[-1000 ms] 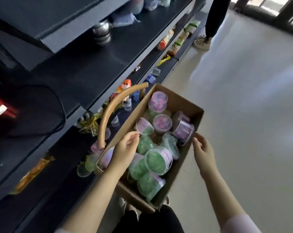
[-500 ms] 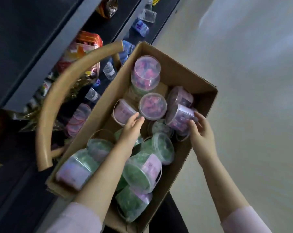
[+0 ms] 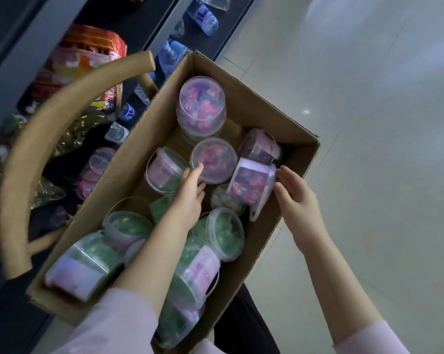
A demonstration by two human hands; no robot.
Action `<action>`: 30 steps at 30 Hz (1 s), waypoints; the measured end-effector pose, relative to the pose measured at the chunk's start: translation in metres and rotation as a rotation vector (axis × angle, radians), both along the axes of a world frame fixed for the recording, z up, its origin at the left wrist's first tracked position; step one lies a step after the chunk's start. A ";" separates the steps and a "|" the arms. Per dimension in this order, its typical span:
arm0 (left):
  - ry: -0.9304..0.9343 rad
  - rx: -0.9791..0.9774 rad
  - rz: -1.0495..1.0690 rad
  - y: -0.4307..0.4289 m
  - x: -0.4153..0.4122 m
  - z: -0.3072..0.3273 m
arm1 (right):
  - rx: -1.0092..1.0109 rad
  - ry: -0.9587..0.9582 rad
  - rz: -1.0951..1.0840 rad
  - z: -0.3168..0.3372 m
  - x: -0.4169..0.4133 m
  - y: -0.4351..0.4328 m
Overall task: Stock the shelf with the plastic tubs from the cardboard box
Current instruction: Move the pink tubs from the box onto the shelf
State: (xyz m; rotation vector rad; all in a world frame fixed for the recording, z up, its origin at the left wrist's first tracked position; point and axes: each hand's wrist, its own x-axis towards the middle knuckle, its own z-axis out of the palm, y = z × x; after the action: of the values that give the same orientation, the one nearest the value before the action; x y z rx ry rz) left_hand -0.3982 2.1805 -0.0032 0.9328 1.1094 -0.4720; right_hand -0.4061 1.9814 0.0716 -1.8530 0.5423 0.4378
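Cardboard box (image 3: 267, 118) holds the plastic tubs (image 3: 226, 233), none lifted yet. Our left hand (image 3: 190, 192), fingers straight, touches the upright pink tub (image 3: 216, 157); our right hand (image 3: 295, 198), fingers loose, touches the tipped pink tub (image 3: 251, 185). We should wrap each below its lid before lifting toward the shelf (image 3: 16, 54).

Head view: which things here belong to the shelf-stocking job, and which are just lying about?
Job: box, pink tubs, green tubs, shelf, left hand, right hand.
Lying about: basket handle, bottles, snack bag.
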 end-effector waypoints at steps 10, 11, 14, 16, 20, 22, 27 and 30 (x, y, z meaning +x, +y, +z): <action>0.031 0.413 -0.118 0.015 0.014 0.004 | 0.155 0.027 0.024 -0.002 0.019 -0.001; 0.021 0.461 -0.105 0.018 0.015 0.007 | 0.172 0.034 0.013 -0.003 0.020 -0.001; -0.076 0.556 -0.103 0.032 0.011 0.021 | 0.220 0.066 0.015 -0.005 0.024 0.002; -0.106 0.578 -0.106 0.044 0.003 0.031 | 0.245 0.072 0.042 -0.004 0.028 0.006; -0.060 0.532 0.027 0.064 -0.016 0.047 | 0.279 0.088 0.159 -0.001 0.033 0.019; -0.052 0.506 0.087 0.072 -0.024 0.057 | 0.273 0.104 0.238 -0.002 0.034 0.028; -0.062 0.572 0.140 0.097 -0.047 0.076 | 0.128 0.114 0.556 -0.014 0.039 0.056; -0.062 0.557 0.165 0.104 -0.062 0.078 | -0.023 0.019 0.663 -0.027 0.040 0.071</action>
State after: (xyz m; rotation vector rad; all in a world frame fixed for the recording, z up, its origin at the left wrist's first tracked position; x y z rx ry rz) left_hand -0.4598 2.2842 0.0749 1.3134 1.2749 0.0113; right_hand -0.3663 2.0523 0.0444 -2.0260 -0.0765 0.8863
